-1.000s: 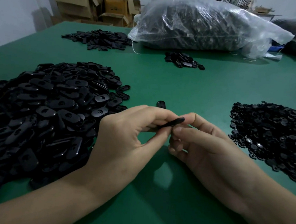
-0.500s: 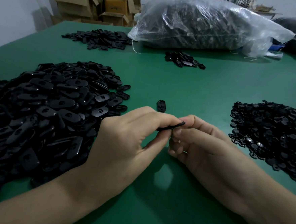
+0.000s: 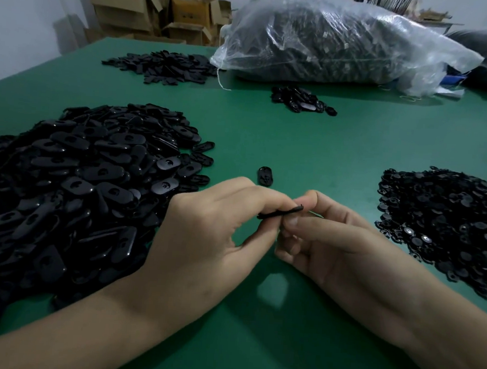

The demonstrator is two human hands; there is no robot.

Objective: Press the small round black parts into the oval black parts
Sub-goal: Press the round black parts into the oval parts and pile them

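On the green table (image 3: 296, 147) stock is split by side, prob. so each hand feeds from its own heap. Clear bag (image 3: 347, 44) of dark parts lies at the far edge, well apart from the work. Oval pile (image 3: 78, 187) spreads on the left, close along the left forearm. Round pile (image 3: 449, 227) sits on the right, near that wrist but apart from it. Small heap (image 3: 300, 100) of ovals lies just in front of the bag, poss. finished ones.

Left hand (image 3: 213, 234) and right hand (image 3: 333, 242) meet mid-table between the piles. Both pinch the held oval (image 3: 280, 211) w/ curled fingers and thumbs, off the table, a grip that suits squeezing a round part home. It shows edge-on: flat faces up and down, long axis approx. left-right, right end a bit higher. Can't tell if a round part is seated, as fingers hide it. Lone oval (image 3: 265, 175) lies flat just beyond the left knuckles, long axis pointing away from the person.
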